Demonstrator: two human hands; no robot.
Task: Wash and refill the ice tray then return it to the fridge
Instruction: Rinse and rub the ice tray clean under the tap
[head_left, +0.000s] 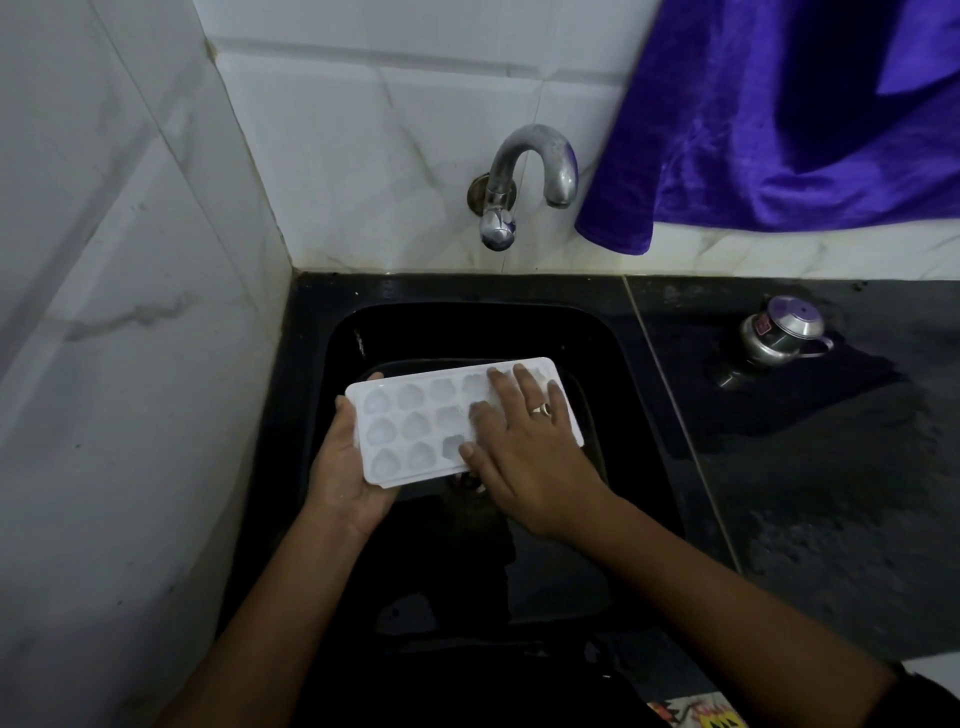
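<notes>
Both forearms are bare, with no sleeves showing. The right hand (524, 457) wears a silver ring (541, 410) on one of its fingers. The left hand (345, 470) shows no ring or band.

Dim, soft light — black sink (332, 467) nearly featureless, wide-angle bending at the edges.

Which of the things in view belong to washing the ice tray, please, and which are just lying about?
For the job: ice tray, left hand holding its end, right hand flat on top, tap, sink.

Lying about: purple cloth on the wall, steel pot on the counter.
</notes>
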